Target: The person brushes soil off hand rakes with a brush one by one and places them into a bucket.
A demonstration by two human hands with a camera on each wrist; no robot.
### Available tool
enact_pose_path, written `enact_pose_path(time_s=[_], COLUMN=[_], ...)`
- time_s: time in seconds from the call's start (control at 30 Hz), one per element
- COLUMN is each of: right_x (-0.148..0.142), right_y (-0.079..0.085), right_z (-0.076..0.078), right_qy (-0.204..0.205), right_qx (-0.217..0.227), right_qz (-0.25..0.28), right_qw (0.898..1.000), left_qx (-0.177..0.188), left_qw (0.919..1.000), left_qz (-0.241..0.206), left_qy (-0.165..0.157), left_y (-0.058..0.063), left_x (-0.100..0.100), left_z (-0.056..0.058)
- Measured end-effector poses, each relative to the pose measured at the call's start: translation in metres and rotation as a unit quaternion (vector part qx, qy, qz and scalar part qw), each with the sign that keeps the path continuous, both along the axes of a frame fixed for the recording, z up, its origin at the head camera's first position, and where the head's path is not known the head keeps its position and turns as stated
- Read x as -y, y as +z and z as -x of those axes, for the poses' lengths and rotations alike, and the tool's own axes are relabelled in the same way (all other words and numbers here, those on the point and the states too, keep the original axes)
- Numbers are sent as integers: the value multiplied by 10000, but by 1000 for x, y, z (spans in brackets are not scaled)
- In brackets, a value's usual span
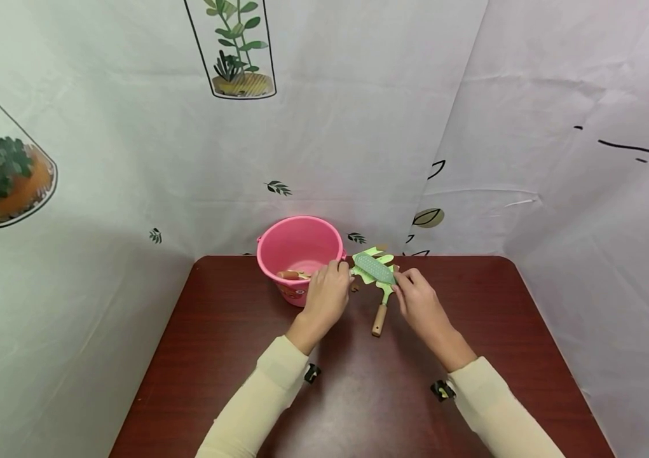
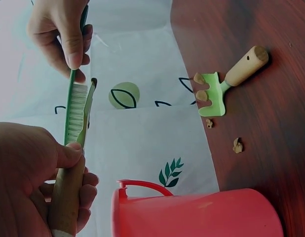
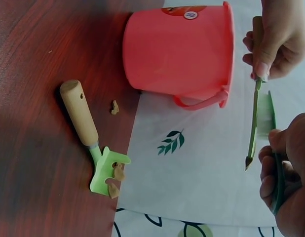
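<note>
My left hand point(image 1: 327, 291) grips the wooden handle point(image 2: 68, 197) of a light green garden fork point(image 1: 365, 277), raised with its prongs toward the right. In my right hand point(image 1: 418, 300) is a green brush point(image 1: 374, 268), pinched by its handle end. Its pale bristles point(image 2: 76, 111) face the fork's flat side and meet it along its length in the left wrist view. The fork's tip looks brown. Below both hands, a small green hand rake point(image 3: 105, 173) with a wooden handle point(image 1: 379, 320) lies on the table.
A pink bucket point(image 1: 301, 233) stands at the back, left of the fork, with another wooden-handled tool point(image 1: 290, 275) inside. Brown crumbs point(image 2: 237, 145) lie on the dark red table point(image 1: 232, 356), and some brown pieces point(image 2: 202, 95) sit at the rake's prongs. Patterned cloth point(image 1: 353, 140) hangs behind.
</note>
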State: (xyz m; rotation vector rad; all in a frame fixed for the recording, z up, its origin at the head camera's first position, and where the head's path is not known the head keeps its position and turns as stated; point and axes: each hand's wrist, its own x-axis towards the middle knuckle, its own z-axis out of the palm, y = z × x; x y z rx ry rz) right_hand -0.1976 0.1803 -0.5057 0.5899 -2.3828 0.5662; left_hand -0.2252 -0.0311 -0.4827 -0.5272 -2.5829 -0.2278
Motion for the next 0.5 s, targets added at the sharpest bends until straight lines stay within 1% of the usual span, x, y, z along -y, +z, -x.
enact_pose_path(time_s=[0.1,0.27,0.5], right_x=[0,-1,-4], right_y=[1,2,2], right_z=[0,2,3], right_qy=[-74,-167,-260], right_qx=[48,-16,-60], right_qz=[-27,13,55], right_qw=[10000,9999,9996], left_qx=[80,164,167], left_qw=[10000,9999,9998], left_qz=[18,27,22], left_qy=[19,32,68], left_y=[2,4,4], left_x=[0,-1,-1], left_z=[-1,-1,-2])
